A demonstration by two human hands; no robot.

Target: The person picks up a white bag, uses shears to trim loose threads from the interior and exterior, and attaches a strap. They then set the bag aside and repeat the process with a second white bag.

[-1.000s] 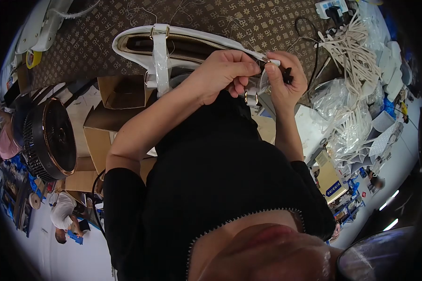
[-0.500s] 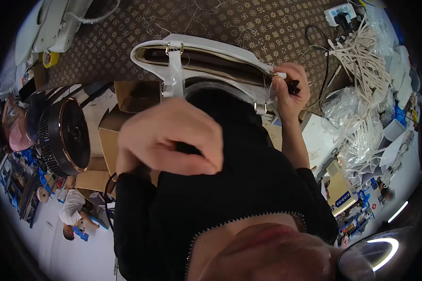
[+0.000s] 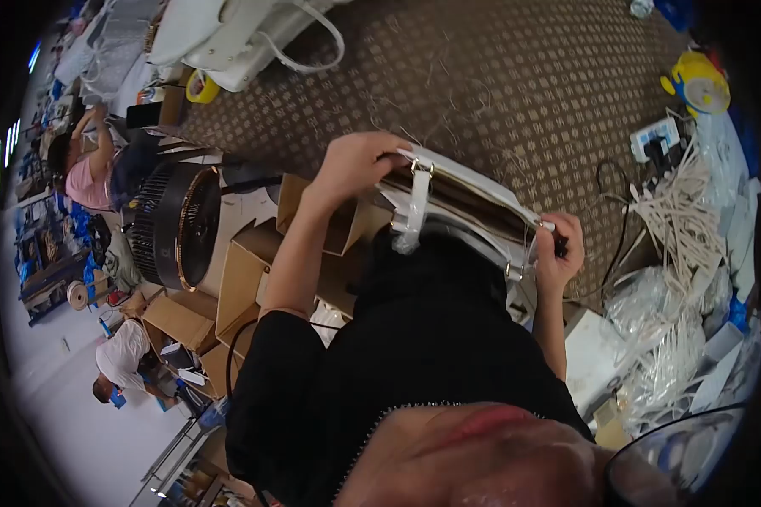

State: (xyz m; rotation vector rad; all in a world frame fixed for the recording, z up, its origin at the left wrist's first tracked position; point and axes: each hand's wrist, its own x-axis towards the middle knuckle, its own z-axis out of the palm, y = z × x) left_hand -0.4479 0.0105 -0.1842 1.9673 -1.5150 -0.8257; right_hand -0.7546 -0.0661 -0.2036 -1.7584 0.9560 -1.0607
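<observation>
A white bag (image 3: 473, 179) with a brown lining lies open-mouthed at the table's near edge, in front of my torso. My left hand (image 3: 355, 166) is closed on its left end, fingers curled over the rim. At the right end my right hand (image 3: 561, 252) pinches the bag near the zipper's end, and a small dark object (image 3: 560, 245) shows between its fingers. A white strap (image 3: 413, 207) wrapped in clear plastic hangs from a gold-coloured buckle beside my left hand.
Loose threads lie on the patterned brown cloth (image 3: 516, 101). White bags (image 3: 232, 38) and yellow tape (image 3: 201, 87) are at upper left; a black fan (image 3: 177, 226) and cardboard boxes (image 3: 241, 279) below. White cords (image 3: 681, 224) and a power strip (image 3: 655, 138) are right. Two people work at left.
My left hand has moved up from in front of my torso and taken hold of the bag's left end. The view has shifted, so the bag and my right hand appear lower and further right.
</observation>
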